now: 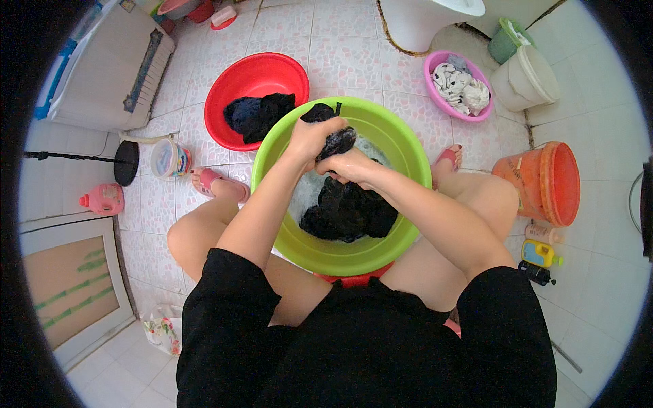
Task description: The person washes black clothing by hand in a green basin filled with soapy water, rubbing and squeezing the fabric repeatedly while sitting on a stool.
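Observation:
A large lime-green basin (333, 264) stands between my knees with foamy water (303, 198) in it. My left hand (314, 138) is closed around a bunched, wet black garment (340, 141) with suds on it, above the basin. My right hand (345, 165) grips the same cloth close to the left one, its fingers wrapped round. Below the hands a dark heap of black cloth (354, 212) lies in the water. Whether it joins the held piece is hidden by my right hand.
A red basin (255, 62) with dark clothes stands beyond on the left, a pink basin (442, 109) with white clothes at far right. An orange bucket (530, 178) and several bottles (541, 253) line the right wall. A small tub (169, 160) and pink detergent jug (103, 199) stand left.

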Available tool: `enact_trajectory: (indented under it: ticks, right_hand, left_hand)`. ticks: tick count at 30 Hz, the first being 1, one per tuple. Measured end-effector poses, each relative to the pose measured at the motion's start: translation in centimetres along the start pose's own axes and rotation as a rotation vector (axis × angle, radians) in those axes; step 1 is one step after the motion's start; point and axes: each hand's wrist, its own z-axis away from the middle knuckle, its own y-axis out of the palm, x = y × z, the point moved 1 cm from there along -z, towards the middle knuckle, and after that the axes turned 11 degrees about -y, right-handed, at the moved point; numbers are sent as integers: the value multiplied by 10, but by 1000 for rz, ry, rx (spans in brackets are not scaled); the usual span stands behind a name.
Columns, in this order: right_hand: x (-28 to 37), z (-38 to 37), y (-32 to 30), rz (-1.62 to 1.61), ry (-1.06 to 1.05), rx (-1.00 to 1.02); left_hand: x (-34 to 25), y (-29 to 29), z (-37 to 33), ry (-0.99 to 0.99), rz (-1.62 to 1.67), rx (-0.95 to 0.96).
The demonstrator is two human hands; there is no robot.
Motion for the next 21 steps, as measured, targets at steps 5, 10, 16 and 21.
enact_trajectory:
  ticks: [5,10,16,21]
  right_hand:
    - [-6,-10,2,111,25,-103]
    - [-16,-18,4,250,-121,-119]
    - [-33,-32,6,432,-252,-148]
    - [-38,-37,4,522,-256,-152]
  left_hand:
    - [8,-1,-11,143,-61,-130]
    - [20,-8,-27,268,-291,-237]
    - [20,-8,-30,365,-559,-407]
    - [20,-5,-29,402,-639,-461]
